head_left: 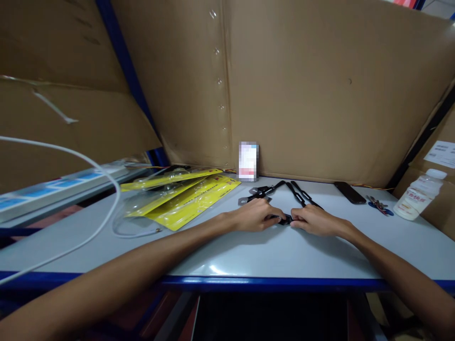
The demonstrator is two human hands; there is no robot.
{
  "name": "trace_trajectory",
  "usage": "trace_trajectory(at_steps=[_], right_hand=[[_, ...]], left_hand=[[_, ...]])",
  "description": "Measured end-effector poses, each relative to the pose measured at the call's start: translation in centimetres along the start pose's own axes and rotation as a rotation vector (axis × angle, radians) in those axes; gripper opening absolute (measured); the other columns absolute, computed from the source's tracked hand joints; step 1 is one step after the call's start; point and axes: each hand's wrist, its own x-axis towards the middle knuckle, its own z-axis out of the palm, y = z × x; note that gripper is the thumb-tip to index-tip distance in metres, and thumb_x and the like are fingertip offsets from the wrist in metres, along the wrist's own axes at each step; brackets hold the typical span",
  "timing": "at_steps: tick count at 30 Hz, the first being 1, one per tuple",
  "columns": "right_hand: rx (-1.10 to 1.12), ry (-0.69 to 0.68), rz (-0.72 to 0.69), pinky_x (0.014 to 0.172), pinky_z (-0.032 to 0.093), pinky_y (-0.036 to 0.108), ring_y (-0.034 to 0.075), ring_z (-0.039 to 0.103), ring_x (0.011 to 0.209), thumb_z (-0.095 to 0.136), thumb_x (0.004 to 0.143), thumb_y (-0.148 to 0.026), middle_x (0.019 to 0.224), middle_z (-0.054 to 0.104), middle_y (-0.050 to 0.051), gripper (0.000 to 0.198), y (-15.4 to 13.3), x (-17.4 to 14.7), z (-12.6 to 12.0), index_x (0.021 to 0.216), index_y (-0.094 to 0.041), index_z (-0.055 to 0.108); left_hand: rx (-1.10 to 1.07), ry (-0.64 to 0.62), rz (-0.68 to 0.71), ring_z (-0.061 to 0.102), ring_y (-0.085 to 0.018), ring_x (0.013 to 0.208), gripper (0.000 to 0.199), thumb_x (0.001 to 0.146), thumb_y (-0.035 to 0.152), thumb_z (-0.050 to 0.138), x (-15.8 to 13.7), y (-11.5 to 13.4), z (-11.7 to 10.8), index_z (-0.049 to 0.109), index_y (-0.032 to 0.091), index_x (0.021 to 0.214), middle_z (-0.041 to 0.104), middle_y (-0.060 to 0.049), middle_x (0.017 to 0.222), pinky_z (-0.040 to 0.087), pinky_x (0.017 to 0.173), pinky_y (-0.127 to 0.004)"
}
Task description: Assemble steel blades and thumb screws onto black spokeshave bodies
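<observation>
My left hand [256, 215] and my right hand [315, 219] meet over the white tabletop [227, 258]. Fingers of both are closed on a small black part [285, 219] that shows between them; its kind I cannot make out. Just behind the hands lie long black slotted arms [297, 193], angled like an upturned V. To their left, behind my left hand, is a cluster of black pieces [261, 191] with flat tabs. Whether the held part joins these arms is hidden by my fingers.
Yellow cards in clear plastic packaging [194, 201] lie left, beside a white cable [115, 189] and power strip [60, 187]. A bright-screened phone [248, 161] leans on the cardboard wall [302, 94]. Rightward are a dark phone [350, 192], keys [378, 206] and a bottle [419, 195].
</observation>
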Motion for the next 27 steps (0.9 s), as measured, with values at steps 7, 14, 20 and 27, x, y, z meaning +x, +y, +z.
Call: trace_trajectory(at_steps=[7, 14, 20, 27], right_hand=[[-0.013, -0.007, 0.007, 0.059, 0.025, 0.027, 0.013, 0.042, 0.062, 0.055, 0.099, -0.028, 0.067, 0.05, -0.002, 0.016, -0.1, 0.0, -0.1, 0.087, -0.019, 0.059], [-0.023, -0.005, 0.017, 0.06, 0.026, 0.027, 0.014, 0.044, 0.062, 0.055, 0.098, -0.029, 0.068, 0.052, -0.002, 0.015, -0.1, -0.1, 0.1, 0.088, -0.019, 0.06], [-0.074, 0.009, 0.01, 0.06, 0.027, 0.027, 0.015, 0.043, 0.063, 0.053, 0.099, -0.03, 0.071, 0.054, 0.0, 0.015, 0.1, -0.1, 0.3, 0.092, -0.019, 0.061], [-0.063, -0.019, 0.023, 0.063, 0.029, 0.027, 0.015, 0.047, 0.067, 0.053, 0.1, -0.03, 0.075, 0.058, 0.002, 0.015, -0.2, -0.1, 0.1, 0.095, -0.019, 0.062]], left_hand=[[0.254, -0.045, 0.017, 0.062, -0.017, 0.058, 0.027, 0.103, 0.027, 0.046, -0.1, 0.1, 0.0, 0.068, 0.023, 0.119, 0.073, -0.003, 0.074, 0.025, 0.051, -0.029], [0.372, -0.061, 0.062, 0.058, -0.017, 0.055, 0.02, 0.106, 0.029, 0.043, 0.1, -0.1, 0.6, 0.06, 0.019, 0.11, 0.074, -0.007, 0.086, 0.024, 0.05, -0.034], [0.356, -0.04, 0.071, 0.052, -0.017, 0.048, 0.022, 0.106, 0.03, 0.039, 0.3, 0.1, 0.9, 0.056, 0.018, 0.1, 0.07, -0.007, 0.074, 0.027, 0.05, -0.035], [0.254, -0.074, 0.078, 0.059, -0.018, 0.058, 0.021, 0.097, 0.024, 0.051, -0.4, 0.4, -0.3, 0.063, 0.021, 0.114, 0.074, -0.006, 0.084, 0.028, 0.053, -0.034]])
